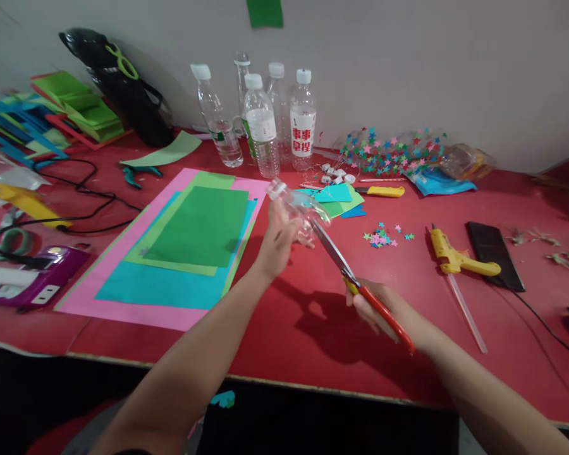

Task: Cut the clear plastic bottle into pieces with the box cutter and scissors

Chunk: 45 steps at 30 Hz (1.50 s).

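Wrapped round a clear plastic bottle piece, my left hand holds it above the red table. The piece has a narrow neck end at upper left and a flared, ragged rim on the right. In my right hand is a pair of red-handled scissors, pointing up and left. The blade tips reach the cut rim of the plastic; whether they have plastic between them I cannot tell. Sheets of green paper lie stacked on blue and pink ones, left of my left hand.
Several capped plastic bottles stand along the wall. A yellow cutter knife, small paper stars, a yellow glue gun and a black phone lie to the right. A purple power strip with cables sits left.
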{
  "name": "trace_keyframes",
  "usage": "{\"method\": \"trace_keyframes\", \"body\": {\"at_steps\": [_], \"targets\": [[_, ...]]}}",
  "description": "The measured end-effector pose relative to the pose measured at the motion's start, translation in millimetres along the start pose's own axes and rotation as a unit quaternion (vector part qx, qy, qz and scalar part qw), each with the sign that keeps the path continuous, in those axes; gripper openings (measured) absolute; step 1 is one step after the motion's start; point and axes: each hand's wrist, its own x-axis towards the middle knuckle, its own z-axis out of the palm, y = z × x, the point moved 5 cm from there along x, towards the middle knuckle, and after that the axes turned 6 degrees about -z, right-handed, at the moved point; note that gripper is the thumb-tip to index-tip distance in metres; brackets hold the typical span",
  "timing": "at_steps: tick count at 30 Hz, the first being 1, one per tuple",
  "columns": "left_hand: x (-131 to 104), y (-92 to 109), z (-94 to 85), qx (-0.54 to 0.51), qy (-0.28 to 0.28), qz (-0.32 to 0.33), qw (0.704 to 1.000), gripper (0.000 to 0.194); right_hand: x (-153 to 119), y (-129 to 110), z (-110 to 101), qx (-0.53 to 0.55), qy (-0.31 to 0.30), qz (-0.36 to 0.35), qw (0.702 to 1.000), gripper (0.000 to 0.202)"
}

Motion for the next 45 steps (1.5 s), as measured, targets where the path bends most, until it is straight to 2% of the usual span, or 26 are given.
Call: {"method": "trace_keyframes", "body": {"at_steps": [2,4,8,13,21,29,36,45], "targets": [[3.9,2.4,-3.6,-0.096,0.014,-0.029,0.995,0.046,-0.6,-2.3,-5.1,-0.047,0.010,-0.014,0.999,0.054],[5.7,7.4,-4.5,-0.139,0.010,-0.031,0.990,0.048,-0.8,-2.5,-11.3,-0.082,0.027,-0.009,0.996,0.055],[3.8,13.5,-3.3,-0.163,-0.009,-0.033,0.986,0.045,0.0,-3.0,-18.6,-0.117,0.030,0.016,0.993,0.056],[0.9,12.8,-0.7,-0.200,-0.029,-0.039,0.979,0.048,2.3,-5.1,-17.7,-0.114,0.025,0.028,0.993,0.059],[4.5,2.8,-2.1,-0.165,0.005,-0.056,0.985,0.050,4.0,0.1,-16.1,-0.099,0.030,0.032,0.994,0.056],[2.3,2.5,2.7,-0.156,-0.002,-0.069,0.985,0.043,2.1,-0.7,-15.4,-0.073,0.021,0.010,0.997,0.055],[0.6,2.8,1.8,-0.143,-0.015,-0.068,0.987,0.045,0.8,-1.0,-13.3,-0.024,0.027,-0.004,0.999,0.052],[1.2,4.3,0.0,-0.120,0.003,-0.071,0.990,0.038,1.2,-1.5,-10.8,0.000,0.016,-0.011,1.000,0.052]]}}
